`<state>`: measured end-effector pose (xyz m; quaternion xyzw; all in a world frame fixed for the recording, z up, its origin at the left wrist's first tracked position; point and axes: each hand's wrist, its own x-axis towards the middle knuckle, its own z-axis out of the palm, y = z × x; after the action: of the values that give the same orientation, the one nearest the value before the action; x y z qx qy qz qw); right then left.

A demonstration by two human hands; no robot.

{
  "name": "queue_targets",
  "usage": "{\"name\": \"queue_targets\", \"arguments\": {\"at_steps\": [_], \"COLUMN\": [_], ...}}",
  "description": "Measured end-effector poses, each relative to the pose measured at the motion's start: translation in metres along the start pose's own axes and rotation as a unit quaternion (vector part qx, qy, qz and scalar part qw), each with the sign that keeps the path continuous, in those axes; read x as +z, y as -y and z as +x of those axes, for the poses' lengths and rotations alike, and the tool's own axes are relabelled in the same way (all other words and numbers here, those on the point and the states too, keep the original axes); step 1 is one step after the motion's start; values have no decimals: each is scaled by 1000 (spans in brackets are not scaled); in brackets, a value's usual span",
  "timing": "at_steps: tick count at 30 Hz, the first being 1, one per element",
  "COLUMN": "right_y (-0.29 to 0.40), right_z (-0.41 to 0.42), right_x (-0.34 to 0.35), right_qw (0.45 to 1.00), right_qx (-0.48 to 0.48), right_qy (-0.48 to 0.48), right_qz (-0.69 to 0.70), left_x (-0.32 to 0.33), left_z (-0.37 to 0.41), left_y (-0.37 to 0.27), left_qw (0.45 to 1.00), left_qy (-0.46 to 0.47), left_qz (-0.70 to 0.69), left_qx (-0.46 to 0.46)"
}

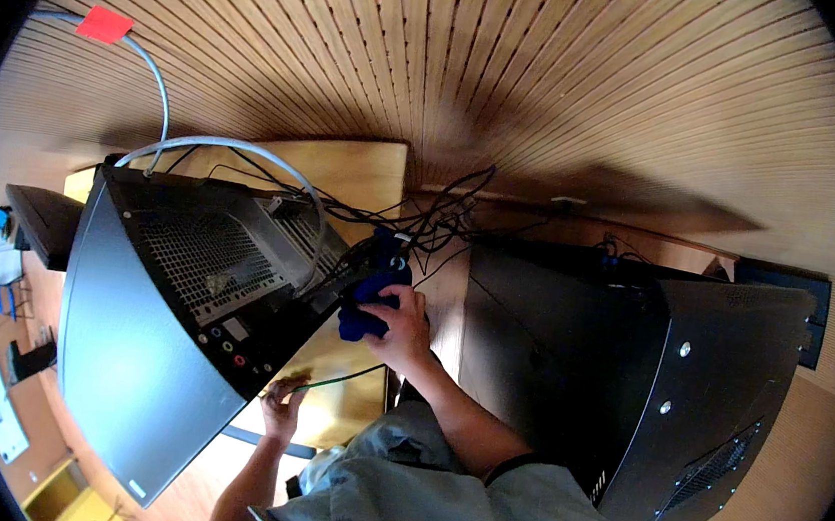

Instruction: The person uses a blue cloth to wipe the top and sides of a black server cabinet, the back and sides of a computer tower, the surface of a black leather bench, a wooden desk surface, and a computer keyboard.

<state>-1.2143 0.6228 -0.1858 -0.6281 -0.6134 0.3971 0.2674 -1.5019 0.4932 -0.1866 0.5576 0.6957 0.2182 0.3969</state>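
My right hand (404,332) grips a bunched dark blue cloth (366,320) beside the rear of a computer case (154,333). Thumb and fingers press into the cloth, and dark cables run just behind it. Lower down, my left hand (281,412) pinches a thin green cable (338,379) near the case's lower rear corner. The cable's far end passes out of sight under my right forearm. The case's rear panel shows a perforated metal grille (225,261), coloured round audio jacks (228,347) and slot covers (293,222).
A tangle of black cables (428,224) lies against the slatted wooden wall (435,74). Grey cables (247,146) loop over the case, one bearing a red tag (105,25). At right stands a large black cabinet (566,358). A wooden tabletop (367,158) extends beneath the case.
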Motion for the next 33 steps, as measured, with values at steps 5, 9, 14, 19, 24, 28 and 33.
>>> {"name": "queue_targets", "arguments": {"at_steps": [5, 9, 14, 19, 24, 28, 33], "right_y": [-11, -6, 2, 12, 10, 8, 3], "right_z": [-5, -6, -4, 7, 9, 9, 9], "right_x": [17, 19, 18, 2, -2, -6, -15], "right_qw": [998, 998, 999, 998, 999, 998, 991], "right_qx": [-22, -8, 27, 50, 38, 49, 53], "right_qy": [-53, -54, -33, 24, 25, 34, 117], "right_qz": [19, 13, -5, -12, -16, -3, -23], "left_x": [-1, 12, 22, 66, 75, 78, 81], "left_z": [-8, -1, 14, 60, 79, 84, 78], "left_y": [12, -17, -64, -102, -66, -45, -32], "left_qw": [990, 993, 980, 978, 981, 962, 958], "left_qy": [-62, -92, 25, 58, 90, 65, 55], "left_qz": [-94, 62, 121, 108, 74, 110, 106], "left_qx": [-88, -40, 157, 167, 156, 241, 260]}}
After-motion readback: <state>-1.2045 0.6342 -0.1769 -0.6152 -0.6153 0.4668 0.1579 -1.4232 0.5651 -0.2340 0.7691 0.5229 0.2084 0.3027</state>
